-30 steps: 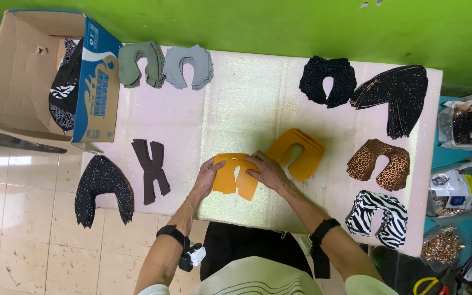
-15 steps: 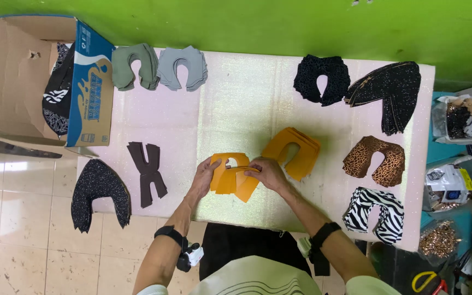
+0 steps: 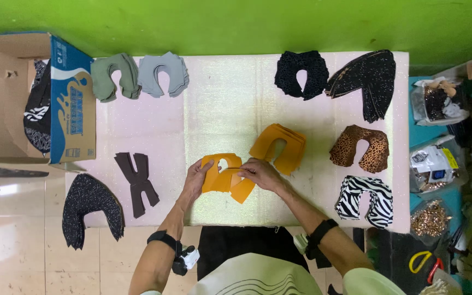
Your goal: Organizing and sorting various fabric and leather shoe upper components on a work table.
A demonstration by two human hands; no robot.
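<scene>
Both hands on one orange cut piece (image 3: 226,177), near the front-centre edge of the table (image 3: 225,109). Left hand (image 3: 196,179) pinches its left edge, fingers closed on it. Right hand (image 3: 260,173) pinches the right side, closed on the same piece, thumb on top. Piece lies flat on the table top.

Just beside it, up-right: one stack of orange pieces (image 3: 279,146), same shape.

Count of other piles:
- 1 olive green stack (image 3: 114,76), 1 grey stack (image 3: 163,74), back-left
- 1 black speckled stack (image 3: 301,74), 1 larger black speckled stack (image 3: 367,82), back-right
- 1 leopard-print stack (image 3: 360,152), 1 zebra-print stack (image 3: 366,199), right edge
- 1 dark brown piece (image 3: 136,183), 1 black speckled piece (image 3: 89,210) overhanging the front-left corner

Table top is pale pink and glittery. Green wall (image 3: 236,24) behind, tiled floor (image 3: 17,240) on the left.

Open cardboard box (image 3: 6,104) at the left end, blue printed flap, dark and zebra fabric inside. Clear plastic bags (image 3: 432,166) on the right, beyond the table edge.
</scene>
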